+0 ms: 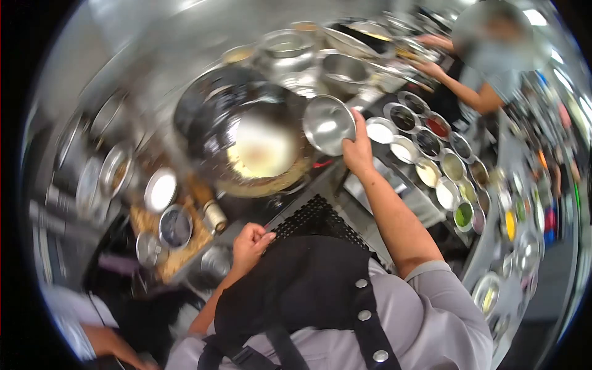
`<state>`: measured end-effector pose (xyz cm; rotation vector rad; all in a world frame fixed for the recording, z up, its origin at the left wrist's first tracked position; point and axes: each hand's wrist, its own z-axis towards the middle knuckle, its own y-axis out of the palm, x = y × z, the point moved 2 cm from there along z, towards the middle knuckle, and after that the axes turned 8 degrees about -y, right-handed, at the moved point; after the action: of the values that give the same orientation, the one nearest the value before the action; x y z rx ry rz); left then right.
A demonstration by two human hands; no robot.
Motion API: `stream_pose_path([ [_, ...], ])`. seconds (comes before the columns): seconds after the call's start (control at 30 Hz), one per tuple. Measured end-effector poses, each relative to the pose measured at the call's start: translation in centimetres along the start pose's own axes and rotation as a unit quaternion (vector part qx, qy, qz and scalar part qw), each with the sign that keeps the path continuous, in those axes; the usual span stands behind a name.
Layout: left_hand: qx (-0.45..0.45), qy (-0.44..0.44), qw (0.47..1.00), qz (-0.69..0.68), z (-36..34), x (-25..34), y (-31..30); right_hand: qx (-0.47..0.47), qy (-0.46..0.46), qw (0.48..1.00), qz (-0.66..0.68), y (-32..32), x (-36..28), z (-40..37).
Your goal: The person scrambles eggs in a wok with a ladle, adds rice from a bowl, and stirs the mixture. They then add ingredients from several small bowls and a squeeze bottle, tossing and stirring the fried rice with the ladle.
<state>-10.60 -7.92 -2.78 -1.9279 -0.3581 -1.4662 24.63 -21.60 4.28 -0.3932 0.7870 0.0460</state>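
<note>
My right hand grips the rim of a shiny metal bowl, thumb and fingers pinching its right side. The bowl is tilted, its inside facing me, at the right edge of a large dark wok. A pale, whitish-yellow food lies in the wok, blurred and too bright to make out. My left hand hangs low in front of my black apron, fingers curled in, with nothing visible in them. Nearest to it is a wooden-and-white cylinder at the stove's edge.
Several seasoning containers fill the rack on the right. Metal pots stand behind the wok. Bowls sit on a wooden board at left. One person works at back right, and another person's arm shows at lower left.
</note>
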Motion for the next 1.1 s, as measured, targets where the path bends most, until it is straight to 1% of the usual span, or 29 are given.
stream_pose_path([
  [0.03,-0.017,-0.003,0.999,-0.035,0.7,0.0,0.9,0.005,0.177,0.979,0.097,-2.5,0.7,-1.1],
  [0.07,-0.041,-0.009,0.997,-0.069,1.5,-0.1,2.0,0.023,0.142,0.979,0.145,-4.4,4.6,-3.1],
  [0.1,-0.042,-0.006,0.998,-0.035,2.2,-0.4,2.9,0.062,0.274,0.938,0.203,-8.2,3.1,-5.0],
  [0.13,-0.044,0.0,0.999,-0.003,3.1,-0.8,3.9,0.123,0.37,0.891,0.234,-11.3,2.6,-7.5],
  [0.17,-0.067,0.017,0.998,-0.005,3.7,-0.6,5.1,0.119,0.412,0.865,0.262,-15.1,3.0,-10.2],
  [0.2,-0.087,0.032,0.996,-0.007,4.1,-0.3,6.2,0.175,0.432,0.827,0.316,-18.8,2.6,-13.4],
  [0.23,-0.136,0.049,0.99,0.001,4.7,-0.2,7.6,0.259,0.432,0.805,0.314,-22.4,2.1,-16.6],
  [0.27,-0.175,0.06,0.982,-0.041,5.3,0.0,9.1,0.337,0.427,0.779,0.314,-26.0,1.5,-19.8],
  [0.3,-0.208,0.064,0.972,-0.085,5.7,0.3,10.5,0.362,0.415,0.785,0.284,-30.8,1.6,-23.5],
  [0.33,-0.238,0.07,0.965,-0.079,6.3,0.4,12.1,0.381,0.405,0.792,0.253,-36.0,1.7,-27.7],
  [0.4,-0.291,0.083,0.953,-0.003,7.2,0.7,15.5,0.55,0.353,0.72,0.233,-45.3,-0.5,-34.5],
  [0.43,-0.31,0.087,0.947,0.0,7.2,1.3,17.5,0.601,0.305,0.721,0.163,-50.1,-2.0,-37.8],
  [0.47,-0.323,0.098,0.941,-0.008,6.9,2.2,19.7,0.686,0.255,0.67,0.123,-54.6,-3.0,-40.5],
  [0.5,-0.333,0.11,0.936,-0.017,6.6,3.2,21.9,0.712,0.223,0.666,0.0,-58.4,-4.8,-42.6],
  [0.53,-0.34,0.121,0.932,-0.026,6.2,4.3,24.0,0.725,0.191,0.651,-0.122,-61.4,-6.7,-44.1],
  [0.6,-0.365,0.131,0.921,-0.02,4.2,7.3,28.1,0.777,0.215,0.581,-0.111,-65.9,-8.5,-46.3],
  [0.63,-0.377,0.106,0.92,-0.025,3.5,8.2,29.9,0.782,0.216,0.574,-0.113,-69.0,-7.7,-48.4],
  [0.67,-0.388,0.081,0.918,-0.028,2.9,8.9,31.5,0.797,0.212,0.566,-0.007,-72.4,-5.6,-51.4],
  [0.7,-0.37,0.114,0.922,0.021,3.2,8.7,33.2,0.803,0.203,0.552,0.098,-73.9,-4.7,-52.8],
  [0.73,-0.373,0.115,0.92,0.026,3.0,8.2,34.7,0.806,0.204,0.548,0.098,-74.9,-3.7,-54.2],
  [0.8,-0.382,0.107,0.918,0.019,2.1,8.6,37.1,0.789,0.193,0.564,0.147,-74.6,-1.0,-52.5],
  [0.87,-0.353,0.12,0.928,0.02,1.2,8.5,38.9,0.678,0.149,0.709,0.124,-70.1,0.3,-48.1],
  [0.9,-0.337,0.133,0.932,0.027,0.8,8.9,39.6,0.599,0.165,0.779,0.089,-66.7,0.2,-44.2],
  [0.93,-0.339,0.139,0.93,0.002,-0.7,11.0,39.7,0.609,0.214,0.762,0.041,-62.0,-0.1,-39.4],
  [0.97,-0.312,0.153,0.937,0.032,-1.3,11.7,39.8,0.547,0.259,0.792,0.079,-58.4,1.7,-38.1],
  [1.0,-0.287,0.163,0.942,0.064,-1.5,11.9,39.7,0.435,0.279,0.843,0.151,-54.7,3.1,-36.4],
  [1.03,-0.268,0.157,0.949,0.06,-1.3,11.7,39.6,0.362,0.342,0.843,0.203,-51.1,5.7,-35.6],
  [1.07,-0.256,0.152,0.954,0.04,-1.2,11.3,39.5,0.289,0.38,0.848,0.228,-47.6,7.1,-35.2],
  [1.1,-0.242,0.145,0.959,0.021,-1.5,11.4,39.0,0.199,0.423,0.857,0.216,-44.3,8.6,-34.9],
])
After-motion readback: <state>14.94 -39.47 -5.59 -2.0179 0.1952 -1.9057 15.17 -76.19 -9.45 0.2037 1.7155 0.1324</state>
